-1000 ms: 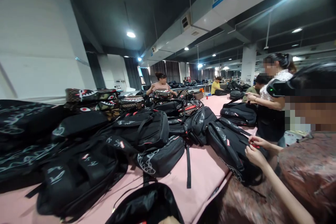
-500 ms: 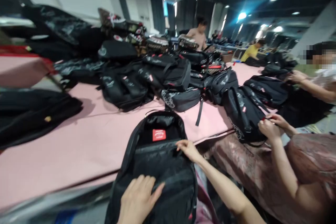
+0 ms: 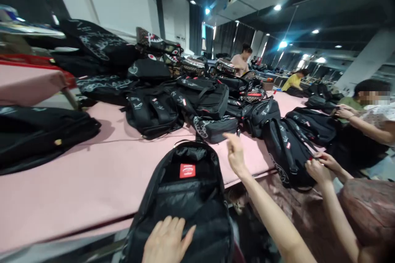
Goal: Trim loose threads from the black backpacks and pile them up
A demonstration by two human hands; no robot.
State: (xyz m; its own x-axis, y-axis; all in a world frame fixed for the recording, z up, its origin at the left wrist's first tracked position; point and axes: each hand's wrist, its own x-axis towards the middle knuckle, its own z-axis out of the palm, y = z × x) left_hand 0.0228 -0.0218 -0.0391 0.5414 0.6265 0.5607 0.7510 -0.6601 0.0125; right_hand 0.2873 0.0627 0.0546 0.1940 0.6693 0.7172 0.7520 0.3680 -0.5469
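Observation:
An open black backpack (image 3: 185, 197) with a red label (image 3: 187, 170) inside lies in front of me over the near edge of the pink table (image 3: 92, 181). My left hand (image 3: 168, 240) rests flat on its lower front, fingers spread. My right hand (image 3: 235, 154) is raised above the table to the right of the backpack, fingers loosely apart and holding nothing, reaching toward a small black pouch with white drawing (image 3: 214, 127).
A heap of black backpacks (image 3: 173, 98) covers the table's middle and far side. More bags lie at the left (image 3: 40, 131). At my right a co-worker's hands (image 3: 319, 166) work on a black backpack (image 3: 286, 152). Other people are at the table farther back.
My right hand has lifted off the open backpack's rim and moved up and right. My left hand stays on the bag. The view swung down from the room to the table.

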